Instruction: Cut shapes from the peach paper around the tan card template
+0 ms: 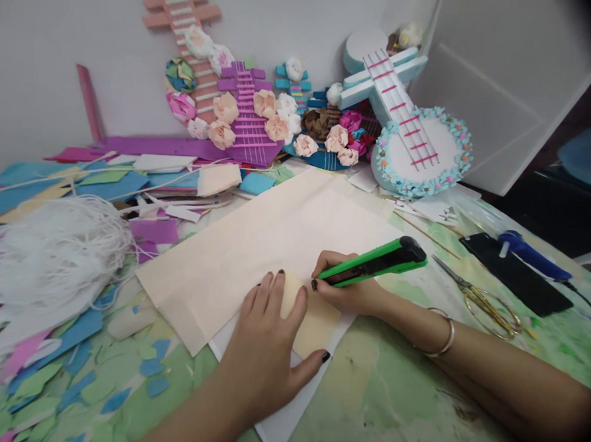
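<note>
My right hand (347, 291) grips a green and black box cutter (373, 263), its handle slanting up to the right. The blade end is hidden by my fingers. My left hand (265, 339) lies flat with spread fingers, pressing on a small pale-yellow piece (318, 326). This piece rests partly on a large cream sheet of paper (276, 229) and partly on a white sheet (282, 425) underneath. The fingertips of my right hand are close to the piece's upper edge, beside my left index finger.
White string (52, 252) is heaped at left near coloured paper scraps (40, 396). At right lie scissors (481, 303), a black strip (516, 274) and a blue corded tool (533, 256). Decorated instrument-shaped crafts (415, 140) lean along the back wall.
</note>
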A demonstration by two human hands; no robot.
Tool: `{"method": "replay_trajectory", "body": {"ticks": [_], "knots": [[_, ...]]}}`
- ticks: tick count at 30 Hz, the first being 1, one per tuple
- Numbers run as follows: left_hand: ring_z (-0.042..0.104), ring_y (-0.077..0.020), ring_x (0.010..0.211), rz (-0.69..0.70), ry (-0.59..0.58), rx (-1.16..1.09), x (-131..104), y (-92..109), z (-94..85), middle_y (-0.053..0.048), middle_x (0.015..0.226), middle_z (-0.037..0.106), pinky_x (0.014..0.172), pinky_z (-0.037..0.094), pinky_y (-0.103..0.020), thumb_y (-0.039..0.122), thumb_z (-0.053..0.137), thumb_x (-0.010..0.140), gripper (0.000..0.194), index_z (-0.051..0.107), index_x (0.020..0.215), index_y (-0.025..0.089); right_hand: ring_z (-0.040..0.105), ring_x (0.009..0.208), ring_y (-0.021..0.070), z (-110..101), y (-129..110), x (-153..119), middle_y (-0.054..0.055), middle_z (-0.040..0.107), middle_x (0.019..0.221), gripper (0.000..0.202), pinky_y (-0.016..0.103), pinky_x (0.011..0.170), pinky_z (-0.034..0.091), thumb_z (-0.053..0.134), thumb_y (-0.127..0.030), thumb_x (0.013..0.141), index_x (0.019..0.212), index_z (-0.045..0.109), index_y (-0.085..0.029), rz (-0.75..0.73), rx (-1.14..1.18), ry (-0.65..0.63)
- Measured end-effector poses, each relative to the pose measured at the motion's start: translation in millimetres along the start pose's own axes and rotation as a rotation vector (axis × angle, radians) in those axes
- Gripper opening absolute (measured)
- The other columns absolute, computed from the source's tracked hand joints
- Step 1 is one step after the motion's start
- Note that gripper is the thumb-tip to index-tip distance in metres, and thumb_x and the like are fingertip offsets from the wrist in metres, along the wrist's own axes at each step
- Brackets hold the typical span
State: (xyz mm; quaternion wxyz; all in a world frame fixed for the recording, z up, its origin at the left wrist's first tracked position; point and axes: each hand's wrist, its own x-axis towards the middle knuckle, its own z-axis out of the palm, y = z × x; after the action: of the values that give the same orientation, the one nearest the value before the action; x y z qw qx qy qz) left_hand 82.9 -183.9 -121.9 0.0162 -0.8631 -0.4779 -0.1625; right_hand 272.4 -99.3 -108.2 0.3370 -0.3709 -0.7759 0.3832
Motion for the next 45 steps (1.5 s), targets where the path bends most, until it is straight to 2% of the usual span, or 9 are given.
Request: {"method": "replay_trajectory", "body": {"ticks": [6, 16, 34, 40, 45], "knots": [[0.034, -0.0458, 0.129, -0.001, 0.011, 0.008, 1.4, 0.4, -0.3, -0.028, 0.140, 0.036, 0.099, 0.034, -0.060, 0.056, 0.056, 0.081, 0.071, 0.047, 0.136, 0.013, 0.044, 0.050, 0.0065, 0.5, 0.1, -1.3, -0.005, 0.055, 0.058, 0.011, 0.017, 0.049, 0.035, 0.059, -0.009, 0.070, 0.069, 0.052, -0.017, -0.011, -0.027, 0.015], [0.034, -0.0467, 0.129, -0.003, 0.009, 0.003, 0.3, 1.4, -2.5, -0.029, 0.139, 0.036, 0.099, 0.034, -0.060, 0.056, 0.056, 0.081, 0.070, 0.048, 0.135, 0.012, 0.047, 0.052, 0.0077, 0.5, -1.2, -2.8, -0.004, 0.058, 0.060, 0.010, 0.019, 0.050, 0.036, 0.058, -0.010, 0.070, 0.070, 0.052, -0.018, 0.008, -0.025, 0.035], [0.033, -0.0459, 0.130, -0.015, 0.000, -0.011, 0.8, 0.9, -2.4, -0.028, 0.140, 0.037, 0.099, 0.033, -0.060, 0.054, 0.058, 0.080, 0.069, 0.048, 0.135, 0.013, 0.046, 0.051, 0.0075, -0.8, -1.5, -3.5, -0.004, 0.056, 0.059, 0.008, 0.018, 0.051, 0.036, 0.060, -0.015, 0.073, 0.070, 0.053, -0.017, 0.017, -0.060, -0.019], [0.033, -0.0454, 0.130, -0.024, -0.001, -0.015, -0.1, 0.7, -1.3, -0.026, 0.142, 0.035, 0.101, 0.032, -0.060, 0.054, 0.058, 0.080, 0.070, 0.046, 0.136, 0.014, 0.048, 0.052, 0.0079, -0.6, -0.6, -3.4, -0.003, 0.058, 0.061, 0.009, 0.018, 0.050, 0.037, 0.058, -0.010, 0.071, 0.070, 0.053, -0.018, 0.016, -0.029, 0.015], [0.034, -0.0453, 0.129, -0.010, 0.005, -0.010, 0.7, 0.6, -1.2, -0.027, 0.140, 0.037, 0.100, 0.034, -0.059, 0.056, 0.057, 0.080, 0.070, 0.047, 0.136, 0.014, 0.045, 0.050, 0.0068, -1.7, -2.0, -3.3, -0.005, 0.055, 0.058, 0.008, 0.017, 0.048, 0.035, 0.059, -0.013, 0.073, 0.070, 0.053, -0.017, -0.001, -0.027, -0.041]]}}
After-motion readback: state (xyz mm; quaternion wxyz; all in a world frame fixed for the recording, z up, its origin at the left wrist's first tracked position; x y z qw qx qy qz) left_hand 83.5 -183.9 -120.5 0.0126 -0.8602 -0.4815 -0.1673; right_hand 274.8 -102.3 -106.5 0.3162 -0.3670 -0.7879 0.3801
